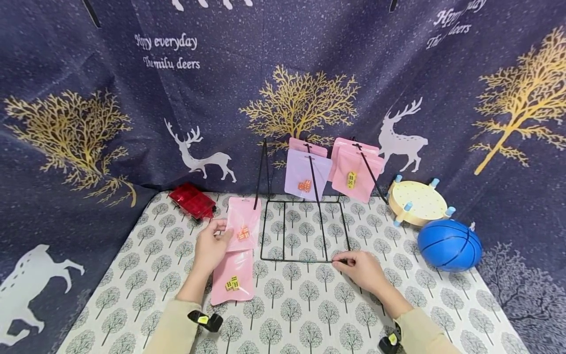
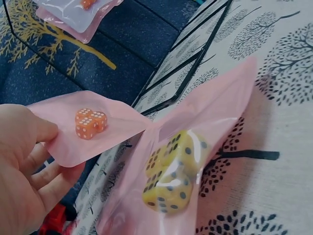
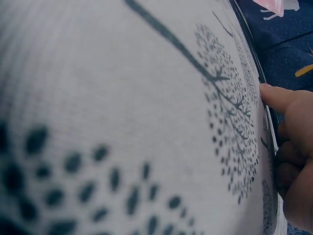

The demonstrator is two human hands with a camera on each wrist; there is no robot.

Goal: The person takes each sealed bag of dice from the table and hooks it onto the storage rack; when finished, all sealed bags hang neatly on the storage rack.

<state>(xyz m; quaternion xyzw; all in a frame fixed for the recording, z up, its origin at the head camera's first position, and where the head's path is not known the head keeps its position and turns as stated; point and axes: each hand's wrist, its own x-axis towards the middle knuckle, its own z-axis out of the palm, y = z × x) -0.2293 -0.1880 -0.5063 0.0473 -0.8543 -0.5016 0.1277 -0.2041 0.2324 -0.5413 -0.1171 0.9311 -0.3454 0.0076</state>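
Observation:
My left hand point(image 1: 211, 248) pinches the left edge of a pink pouch point(image 1: 236, 244) with orange dice behind its clear front. The pouch's top overlaps the tip of the left prong of a black wire display rack point(image 1: 284, 231). Below it lies a second pink pouch point(image 1: 221, 290), with yellow dice point(image 2: 168, 171) large in the left wrist view. At the rack's front right corner, my right hand point(image 1: 362, 270) holds the base bar between thumb and forefinger. From the middle prong hangs a lilac pouch point(image 1: 296, 169) before a pink one; pink pouches point(image 1: 340, 169) hang on the right prong.
A red toy cart point(image 1: 192, 200) stands at the back left of the tree-print tablecloth point(image 1: 292, 305). At the right are a round yellow board with blue-tipped legs point(image 1: 417, 201) and a blue ball point(image 1: 448, 246). A dark deer-print curtain point(image 1: 212, 108) hangs behind.

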